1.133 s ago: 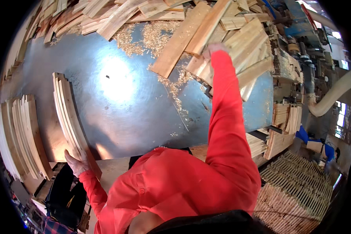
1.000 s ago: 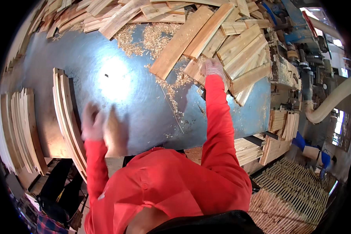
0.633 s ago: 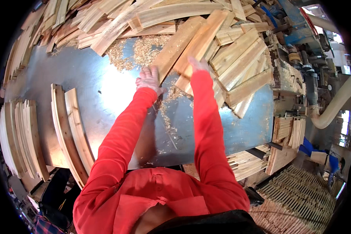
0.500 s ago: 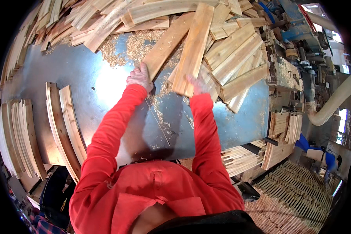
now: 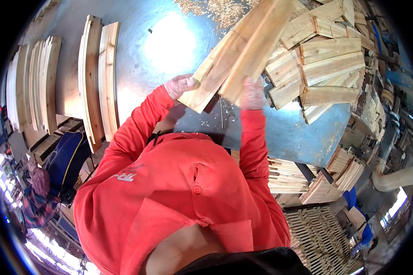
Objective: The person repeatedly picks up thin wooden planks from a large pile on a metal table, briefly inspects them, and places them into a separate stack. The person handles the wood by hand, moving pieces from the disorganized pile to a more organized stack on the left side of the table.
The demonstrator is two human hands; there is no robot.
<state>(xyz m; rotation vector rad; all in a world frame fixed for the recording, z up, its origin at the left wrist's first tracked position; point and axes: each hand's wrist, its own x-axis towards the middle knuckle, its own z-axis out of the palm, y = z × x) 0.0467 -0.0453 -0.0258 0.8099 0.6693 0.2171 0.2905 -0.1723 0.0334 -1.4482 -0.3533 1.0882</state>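
Two long pale wooden boards slant up and away in front of me, overlapping toward their far ends. My left hand (image 5: 181, 86), in a whitish glove, is closed on the near end of the left board (image 5: 212, 75). The right board (image 5: 258, 48) lies partly over it, and my right hand (image 5: 252, 94) grips its right edge near the close end. That hand and board are slightly blurred. Both boards appear raised over the metal table (image 5: 137, 68). Beyond my right hand lies a loose pile of shorter boards (image 5: 332, 68).
Two boards (image 5: 91, 78) lie at the table's left, beside a row of stacked strips (image 5: 36, 82). Wood shavings (image 5: 222, 13) cover the far table. Stacked slats (image 5: 287, 176) stand below the right edge, near a pale hose (image 5: 397, 179). Plaid cloth (image 5: 37, 206) shows at lower left.
Both boards have come nearer to me, held in my hands. The view has tilted down and shifted left, so the table and piles sit higher and farther right.
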